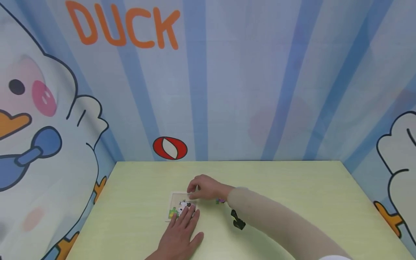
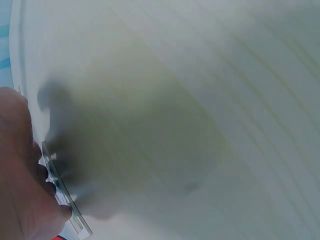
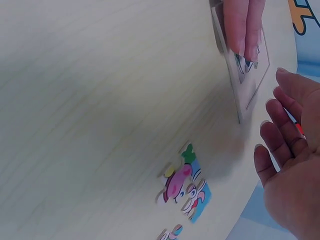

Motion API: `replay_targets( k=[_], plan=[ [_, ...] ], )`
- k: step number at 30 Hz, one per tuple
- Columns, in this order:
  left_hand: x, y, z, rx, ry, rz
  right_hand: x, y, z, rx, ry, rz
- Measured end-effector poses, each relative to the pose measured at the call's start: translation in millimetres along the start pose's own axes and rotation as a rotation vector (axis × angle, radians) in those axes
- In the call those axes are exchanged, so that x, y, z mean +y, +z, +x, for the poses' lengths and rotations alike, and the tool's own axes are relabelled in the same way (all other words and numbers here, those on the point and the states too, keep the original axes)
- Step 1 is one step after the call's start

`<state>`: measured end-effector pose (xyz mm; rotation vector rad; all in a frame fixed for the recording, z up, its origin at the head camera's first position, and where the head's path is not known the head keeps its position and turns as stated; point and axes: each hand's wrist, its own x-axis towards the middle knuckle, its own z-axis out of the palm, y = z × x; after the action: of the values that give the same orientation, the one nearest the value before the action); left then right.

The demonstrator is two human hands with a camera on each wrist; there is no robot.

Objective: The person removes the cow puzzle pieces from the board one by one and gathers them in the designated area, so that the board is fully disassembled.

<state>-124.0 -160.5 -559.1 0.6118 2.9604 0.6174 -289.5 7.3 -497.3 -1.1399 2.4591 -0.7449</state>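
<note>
A shallow framed puzzle board [image 1: 177,198] lies on the table, with a black-and-white cow picture [image 1: 186,204] and a green and yellow patch in its lower part. My left hand [image 1: 179,234] rests on the board's lower right, fingers straight and partly over the cow. In the left wrist view, fingertips of the left hand [image 2: 25,180] touch the board [image 2: 82,231], seen edge-on. By the board's upper right corner hovers my right hand [image 1: 208,187]. The right wrist view shows this hand [image 3: 295,145] with loosely bent fingers and nothing between them.
Loose puzzle pieces [image 3: 182,182] with a pink shape and a white rabbit-like figure lie on the table, partly hidden by my right wrist in the head view. Another piece [image 3: 171,233] is cut off below. A printed duck curtain [image 1: 227,79] stands behind the table [image 1: 292,187].
</note>
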Motion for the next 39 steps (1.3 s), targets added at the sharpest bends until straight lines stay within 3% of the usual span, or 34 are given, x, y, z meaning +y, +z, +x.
replay_targets(
  k=[10,23,33,39],
  plan=[
    [-4.9,1.6,-1.4,0.014,0.026,0.067,-7.8,8.5,12.9,-0.048,0.027,-0.004],
    [-3.0,1.5,-0.8,0.047,0.043,0.065,-12.0,12.3,19.7,-0.112,0.028,0.000],
    [-0.3,-4.4,-0.4,-0.002,0.030,0.088,-13.5,14.3,20.2,-0.094,0.072,0.032],
    [-6.6,4.6,1.1,0.002,0.019,0.104,-14.2,13.7,18.4,-0.082,0.120,0.076]
  ],
)
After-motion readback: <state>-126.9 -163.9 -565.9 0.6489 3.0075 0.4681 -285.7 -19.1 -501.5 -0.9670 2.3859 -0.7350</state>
